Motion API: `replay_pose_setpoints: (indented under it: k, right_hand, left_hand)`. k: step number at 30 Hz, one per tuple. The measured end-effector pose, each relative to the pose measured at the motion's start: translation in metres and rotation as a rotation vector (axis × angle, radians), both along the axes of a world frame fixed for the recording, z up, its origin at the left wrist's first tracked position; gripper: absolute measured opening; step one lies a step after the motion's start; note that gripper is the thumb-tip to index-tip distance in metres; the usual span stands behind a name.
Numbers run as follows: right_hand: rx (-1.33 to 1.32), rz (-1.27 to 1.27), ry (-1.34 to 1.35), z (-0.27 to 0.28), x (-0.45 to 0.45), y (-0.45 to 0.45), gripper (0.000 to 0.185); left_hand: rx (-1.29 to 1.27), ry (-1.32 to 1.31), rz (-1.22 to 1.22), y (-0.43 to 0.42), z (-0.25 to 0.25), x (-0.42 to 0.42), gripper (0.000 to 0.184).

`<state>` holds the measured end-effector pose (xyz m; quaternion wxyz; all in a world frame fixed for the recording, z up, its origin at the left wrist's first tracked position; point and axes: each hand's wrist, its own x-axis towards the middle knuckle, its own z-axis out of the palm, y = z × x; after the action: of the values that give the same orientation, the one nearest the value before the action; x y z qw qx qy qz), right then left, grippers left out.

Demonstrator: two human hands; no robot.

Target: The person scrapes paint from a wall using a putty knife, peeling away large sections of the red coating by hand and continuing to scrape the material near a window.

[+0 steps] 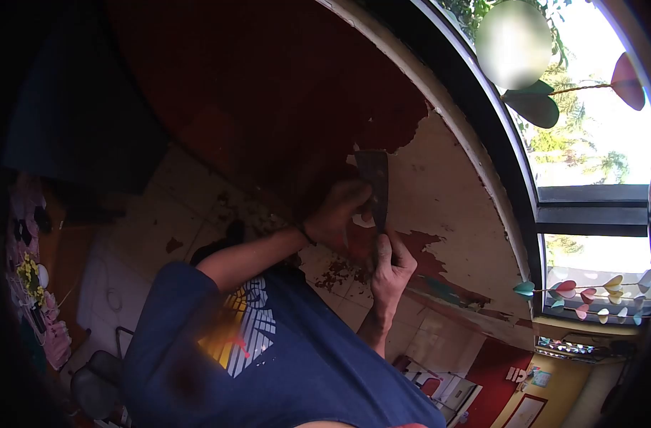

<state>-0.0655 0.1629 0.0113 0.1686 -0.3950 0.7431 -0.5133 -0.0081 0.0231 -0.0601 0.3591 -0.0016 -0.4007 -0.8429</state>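
A paint scraper [373, 182] with a broad flat metal blade lies against a wall of peeling dark red paint [297, 93]. My right hand [392, 267] is closed around its handle end, thumb on top. My left hand [339, 210], a dark band at its wrist, has its fingers curled at the side of the blade and appears to grip it; shadow hides part of these fingers. The blade's broad end sits by the ragged border between red paint and the bare beige surface [439, 178].
A black-framed window [589, 207] runs along the right, with strings of paper hearts [589, 292]. Paint flakes [339, 274] litter the tiled floor [161, 214]. A dark chair [97, 385] stands at the lower left, near a table edge with yellow flowers [31, 278].
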Motion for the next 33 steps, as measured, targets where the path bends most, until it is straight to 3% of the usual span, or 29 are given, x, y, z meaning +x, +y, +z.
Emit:
replay_pose_setpoints:
  k: [4,8,13,15,16,20,22,28,33]
  right_hand:
    - [-0.041,-0.011,-0.080,0.000,0.007,0.000,0.027]
    - [0.055,-0.085,-0.106,0.006,0.009,-0.003,0.025]
    - [0.056,-0.085,0.023,-0.003,0.005,0.006,0.024]
    - [0.067,-0.096,-0.061,0.000,0.008,0.001,0.024]
    - [0.072,-0.107,-0.144,0.001,0.009,-0.002,0.024]
    - [0.003,-0.090,-0.049,-0.011,0.011,0.005,0.024]
    - [0.008,-0.107,-0.273,-0.006,0.011,0.004,0.025]
    - [-0.025,-0.046,0.014,-0.017,0.003,0.002,0.026]
    - [-0.046,-0.051,-0.174,-0.012,0.008,-0.006,0.026]
  left_hand:
    - [0.075,-0.112,0.041,0.006,0.002,0.004,0.025]
    - [0.111,0.002,-0.066,0.000,-0.011,-0.005,0.023]
    - [0.055,-0.058,-0.063,0.010,-0.012,-0.002,0.023]
    - [0.222,0.013,-0.074,0.009,-0.011,-0.005,0.024]
    - [0.223,0.019,-0.081,0.007,-0.010,-0.005,0.024]
    - [0.166,-0.011,-0.093,0.013,-0.012,0.000,0.025]
    - [0.175,-0.024,-0.098,0.010,-0.011,0.000,0.025]
    - [0.137,-0.018,-0.063,0.010,-0.009,0.002,0.028]
    - [0.144,-0.072,-0.024,0.005,-0.007,0.001,0.028]
